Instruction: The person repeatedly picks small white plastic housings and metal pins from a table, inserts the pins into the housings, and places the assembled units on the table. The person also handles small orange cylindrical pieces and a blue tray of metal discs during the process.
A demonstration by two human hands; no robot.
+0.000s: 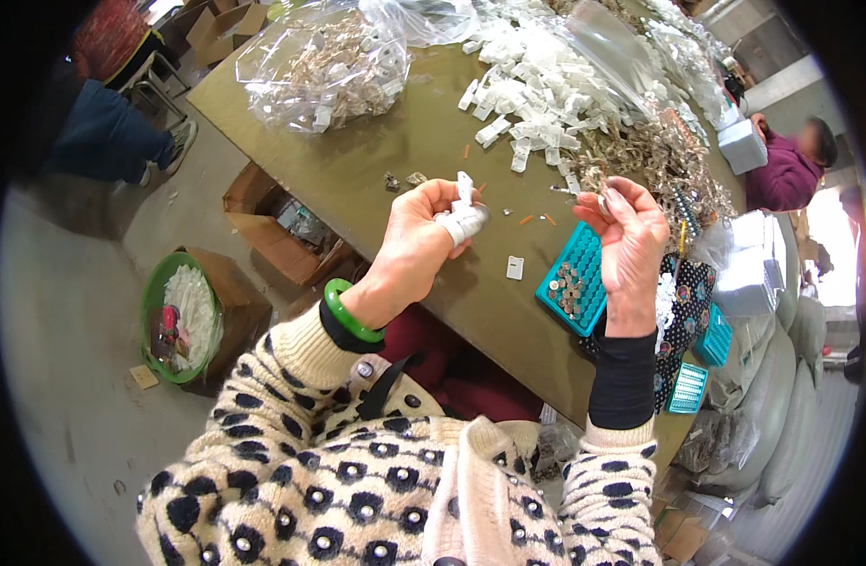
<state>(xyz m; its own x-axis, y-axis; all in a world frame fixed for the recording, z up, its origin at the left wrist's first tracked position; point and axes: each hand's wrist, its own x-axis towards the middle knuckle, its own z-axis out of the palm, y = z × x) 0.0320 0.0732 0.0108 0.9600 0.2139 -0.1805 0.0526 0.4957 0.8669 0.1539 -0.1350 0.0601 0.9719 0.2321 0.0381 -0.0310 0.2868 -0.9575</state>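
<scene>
Fingers of the left hand (412, 231) grasp a small white plastic piece (465, 185), raised above the counter (442, 123); those of the right hand (631, 247) are bent together above it too, though whether they pinch anything I cannot tell. A broad heap of white pieces (536, 80) spreads toward the counter's far edge. Beside it lies a tangled brown-grey heap (673, 156), beyond the right hand. A clear bag (324, 71) of similar mixed bits sits by the left edge. Near the front edge rests a teal tray (591, 255), partly holding small round bits (569, 289). A lone white piece (515, 268) lies left of it.
</scene>
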